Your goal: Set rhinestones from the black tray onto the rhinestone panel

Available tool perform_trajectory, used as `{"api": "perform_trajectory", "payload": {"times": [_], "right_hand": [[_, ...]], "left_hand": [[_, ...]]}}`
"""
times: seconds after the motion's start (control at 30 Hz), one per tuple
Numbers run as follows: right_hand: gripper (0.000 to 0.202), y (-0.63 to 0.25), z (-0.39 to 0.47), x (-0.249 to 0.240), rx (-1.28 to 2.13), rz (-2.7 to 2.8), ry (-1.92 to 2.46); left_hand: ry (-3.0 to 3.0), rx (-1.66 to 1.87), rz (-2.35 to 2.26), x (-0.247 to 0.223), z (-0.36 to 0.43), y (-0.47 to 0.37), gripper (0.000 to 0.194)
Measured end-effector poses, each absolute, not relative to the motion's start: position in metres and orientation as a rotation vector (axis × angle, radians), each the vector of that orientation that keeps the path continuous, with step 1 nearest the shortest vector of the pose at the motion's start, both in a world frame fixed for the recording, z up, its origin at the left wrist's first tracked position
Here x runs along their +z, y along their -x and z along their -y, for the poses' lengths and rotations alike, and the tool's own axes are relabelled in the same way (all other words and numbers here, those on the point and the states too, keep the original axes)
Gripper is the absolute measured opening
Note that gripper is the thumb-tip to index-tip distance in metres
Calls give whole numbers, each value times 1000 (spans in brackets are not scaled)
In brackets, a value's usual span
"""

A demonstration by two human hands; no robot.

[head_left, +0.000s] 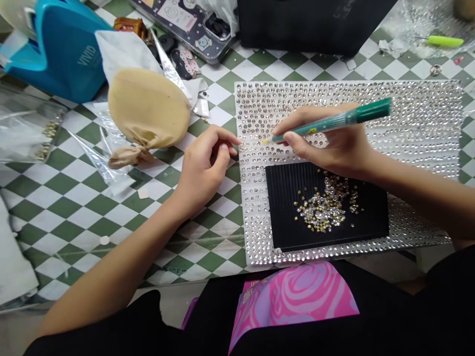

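My right hand [330,143] holds a green pen-like tool [334,121], its pale yellow tip touching or just over the left part of a white sheet [256,190] covered in rows of clear rhinestones. My left hand [208,165] rests at the sheet's left edge, its fingers curled and fingertips near the border; whether anything small is between them is hidden. Below my right hand a black ribbed tray [285,232] lies on the sheet, with a heap of loose gold-backed rhinestones [322,210] in it.
A tied beige pouch [148,109], foil cones [96,160] and a blue holder [74,49] are at the left. Along the back lie a phone [193,24], a black box [311,24] and a lime-green tool [445,41]. A plastic bag [25,128] sits far left.
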State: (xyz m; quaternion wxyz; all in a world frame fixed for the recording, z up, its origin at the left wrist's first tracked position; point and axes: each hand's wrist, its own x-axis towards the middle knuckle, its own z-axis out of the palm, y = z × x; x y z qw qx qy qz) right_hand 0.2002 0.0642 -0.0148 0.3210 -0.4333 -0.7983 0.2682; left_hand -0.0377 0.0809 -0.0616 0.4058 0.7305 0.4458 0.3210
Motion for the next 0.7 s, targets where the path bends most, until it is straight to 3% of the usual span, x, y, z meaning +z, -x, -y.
{"api": "perform_trajectory", "payload": {"times": [0.27, 0.7], "right_hand": [[12, -224, -7, 10, 636, 2179, 1206], [14, -226, 22, 3, 797, 2161, 1176]], "left_hand": [[-1869, 884, -1073, -67, -82, 38, 16], [-1821, 815, -1128, -61, -81, 37, 12]]}}
